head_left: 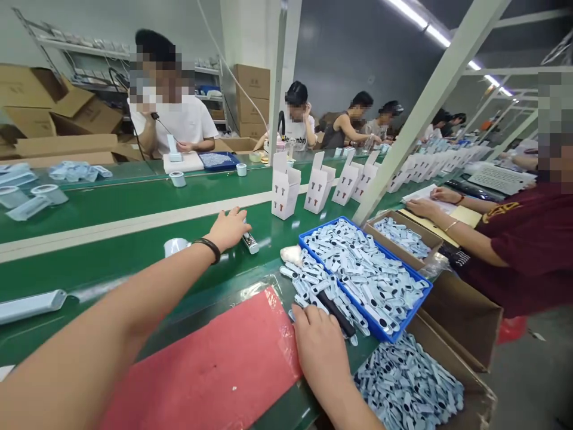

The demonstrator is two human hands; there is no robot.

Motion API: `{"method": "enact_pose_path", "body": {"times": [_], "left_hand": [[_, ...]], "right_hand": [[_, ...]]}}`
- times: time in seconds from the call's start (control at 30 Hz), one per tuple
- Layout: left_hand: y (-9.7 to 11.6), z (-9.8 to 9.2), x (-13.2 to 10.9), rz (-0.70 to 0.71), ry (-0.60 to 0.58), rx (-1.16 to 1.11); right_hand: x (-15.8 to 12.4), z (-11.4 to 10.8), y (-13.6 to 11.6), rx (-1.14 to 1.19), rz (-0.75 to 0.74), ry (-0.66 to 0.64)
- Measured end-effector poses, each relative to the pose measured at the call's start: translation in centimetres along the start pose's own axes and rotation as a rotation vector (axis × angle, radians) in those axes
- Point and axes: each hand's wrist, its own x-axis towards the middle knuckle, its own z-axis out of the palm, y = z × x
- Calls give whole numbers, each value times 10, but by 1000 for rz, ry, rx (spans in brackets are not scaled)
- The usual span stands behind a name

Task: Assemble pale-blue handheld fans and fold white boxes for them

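Observation:
My left hand (228,231) reaches over the green belt, its fingers closed around a slim light-blue housing (251,243) whose near end shows bare inner parts. A white cup-shaped piece (176,246) sits just beside my wrist. Palm down, my right hand (320,340) rests at the right edge of a red mat (215,364), fingers stretched to the near side of a loose heap of light-blue covers (308,278). A black handle-like tool (335,315) lies on that heap, close to my right fingertips. My right thumb is hidden.
A blue tray (423,292) full of covers stands right of the heap, with an open carton (478,391) of more pieces below. White boxes (286,194) line the belt (111,221). A slanted post (416,131) rises beyond the tray. Several co-workers sit opposite; another person (514,239) is at right.

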Motion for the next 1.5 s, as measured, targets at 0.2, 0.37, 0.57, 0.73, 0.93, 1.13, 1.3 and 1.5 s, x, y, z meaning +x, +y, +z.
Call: {"method": "enact_pose_path", "body": {"times": [0.2, 0.37, 0.57, 0.73, 0.93, 1.13, 1.3, 1.5], "left_hand": [[-38, 11, -30, -233, -92, -93], [-77, -6, -87, -377, -311, -226], [-37, -33, -140, -307, -250, -213], [29, -60, -199, -14, 15, -271], [109, -41, -245, 175, -35, -603], [113, -32, -250, 125, -23, -748], [114, -35, -252, 182, 29, -895], [122, -31, -250, 93, 33, -864]], "right_hand": [[-11, -7, -2, 578, 24, 137], [-25, -11, -16, 1004, 95, 59], [-42, -15, -6, 725, 182, -101], [-48, -33, 8, 883, 188, -78], [-35, -60, -9, 1150, 116, 51], [-21, -55, -42, 892, -46, -126], [-25, -58, -50, 769, -69, -171], [-29, -43, -42, 1049, -29, -144]]}}
